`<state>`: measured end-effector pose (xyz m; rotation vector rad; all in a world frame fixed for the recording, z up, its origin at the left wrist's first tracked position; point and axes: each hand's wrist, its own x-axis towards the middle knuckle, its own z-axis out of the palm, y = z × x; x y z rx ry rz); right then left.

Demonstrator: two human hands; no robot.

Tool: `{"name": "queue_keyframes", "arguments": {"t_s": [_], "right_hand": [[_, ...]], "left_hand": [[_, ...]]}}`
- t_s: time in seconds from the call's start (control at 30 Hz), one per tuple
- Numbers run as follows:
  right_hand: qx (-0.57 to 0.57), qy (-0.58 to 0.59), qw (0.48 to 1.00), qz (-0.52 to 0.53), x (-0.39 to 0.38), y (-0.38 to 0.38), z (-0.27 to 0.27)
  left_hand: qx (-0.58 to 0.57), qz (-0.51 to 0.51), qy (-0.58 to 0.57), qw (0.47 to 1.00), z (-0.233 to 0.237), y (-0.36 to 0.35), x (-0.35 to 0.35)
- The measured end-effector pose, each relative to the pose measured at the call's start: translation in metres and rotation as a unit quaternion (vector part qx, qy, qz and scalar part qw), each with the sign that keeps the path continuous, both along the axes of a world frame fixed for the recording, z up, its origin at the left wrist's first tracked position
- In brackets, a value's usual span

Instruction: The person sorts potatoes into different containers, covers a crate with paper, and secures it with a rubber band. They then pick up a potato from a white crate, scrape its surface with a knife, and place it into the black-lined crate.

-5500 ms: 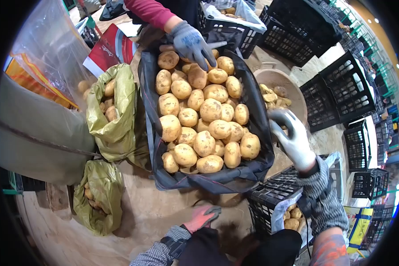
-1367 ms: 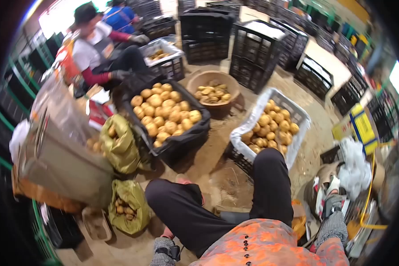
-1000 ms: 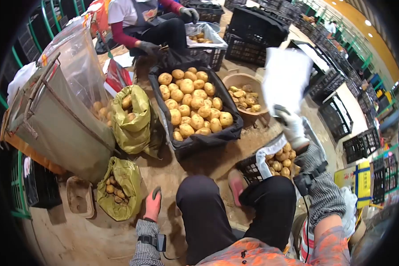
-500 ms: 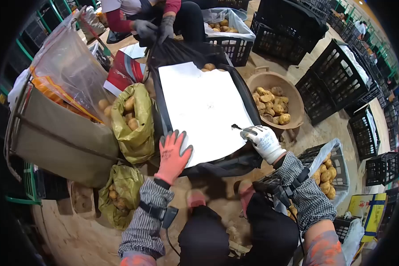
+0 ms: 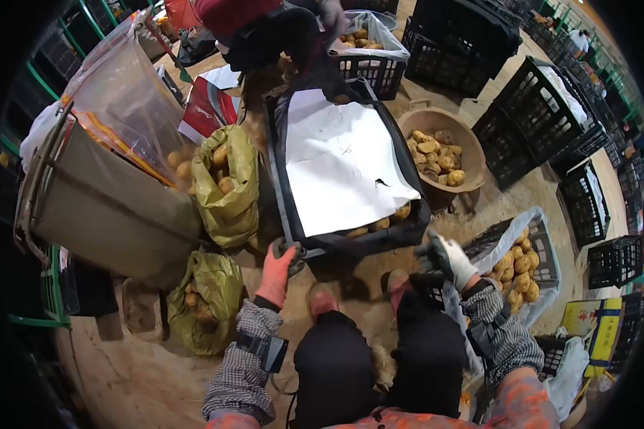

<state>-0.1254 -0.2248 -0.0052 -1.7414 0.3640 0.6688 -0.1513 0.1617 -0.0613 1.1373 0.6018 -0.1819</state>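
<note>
arms (image 5: 242, 368) forward and apart, left grip (image 5: 275, 273) curled, right grip (image 5: 452, 263) partly bent, slightly blurred

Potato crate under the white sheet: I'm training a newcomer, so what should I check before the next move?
1. White sheet covers all potatoes: not ok, some show along the near edge.
2. Sheet intact: not ok, tear toward its near-right corner.
3. Left hand at the near-left corner of the crate: ok.
4. Grip of the right hand on the crate: cannot tell.
5. Co-worker's visible hand off the sheet: ok.
</note>
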Motion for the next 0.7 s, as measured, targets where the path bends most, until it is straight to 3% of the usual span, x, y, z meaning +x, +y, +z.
{"name": "queue_keyframes", "arguments": {"t_s": [0.07, 0.1, 0.13, 0.17, 0.2, 0.23, 0.27, 0.3, 0.33, 0.37, 0.4, 0.47, 0.5, 0.57, 0.6, 0.67, 0.7], "right_hand": [[0.094, -0.039, 0.995, 0.025, -0.025, 0.003, -0.037], [0.215, 0.063, 0.971, -0.087, -0.017, 0.021, -0.028], [0.328, 0.162, 0.910, -0.193, -0.008, 0.039, -0.017], [0.328, 0.160, 0.911, -0.192, -0.003, 0.041, -0.044], [0.284, 0.005, 0.945, -0.165, 0.012, 0.045, -0.095], [0.232, -0.150, 0.951, -0.136, 0.020, 0.049, -0.121], [0.236, -0.152, 0.950, -0.136, 0.019, 0.051, -0.111], [0.300, -0.039, 0.930, -0.207, 0.017, 0.052, -0.084], [0.356, 0.077, 0.890, -0.272, 0.012, 0.054, -0.050], [0.343, 0.039, 0.900, -0.267, 0.001, 0.065, 0.002], [0.311, -0.014, 0.913, -0.263, -0.011, 0.060, 0.021], [0.355, -0.076, 0.909, -0.205, -0.030, 0.038, 0.037], [0.359, -0.087, 0.910, -0.188, -0.038, 0.033, 0.047], [0.346, -0.093, 0.922, -0.145, -0.043, 0.022, 0.051], [0.346, -0.093, 0.922, -0.148, -0.046, 0.024, 0.053], [0.223, -0.031, 0.971, -0.087, -0.050, 0.029, 0.061], [0.213, -0.024, 0.976, -0.042, -0.052, 0.020, 0.051]], "left_hand": [[0.218, -0.013, -0.144, 0.965, -0.048, 0.005, 0.002], [0.217, -0.016, -0.143, 0.966, -0.035, 0.002, 0.000], [0.216, -0.007, -0.121, 0.969, -0.009, -0.006, -0.001], [0.216, 0.006, -0.100, 0.971, 0.007, -0.009, -0.001], [0.217, 0.006, -0.103, 0.971, 0.006, -0.007, -0.003], [0.288, -0.008, -0.105, 0.952, 0.001, -0.002, -0.002], [0.358, -0.023, -0.108, 0.927, -0.001, 0.005, -0.001], [0.361, -0.022, -0.111, 0.926, 0.010, 0.012, -0.003], [0.289, -0.018, -0.105, 0.951, 0.028, 0.018, -0.009], [0.216, -0.014, -0.098, 0.971, 0.043, 0.022, -0.014], [0.216, -0.012, -0.098, 0.971, 0.054, 0.023, -0.016], [0.348, -0.077, -0.268, 0.895, 0.069, 0.021, -0.019], [0.349, -0.080, -0.267, 0.895, 0.074, 0.014, -0.015], [0.569, -0.223, -0.401, 0.682, 0.082, -0.020, -0.001], [0.638, -0.276, -0.404, 0.595, 0.082, -0.037, 0.009], [0.663, -0.438, -0.354, 0.492, 0.067, -0.042, 0.027], [0.669, -0.412, -0.349, 0.511, 0.052, -0.042, 0.030]]}}
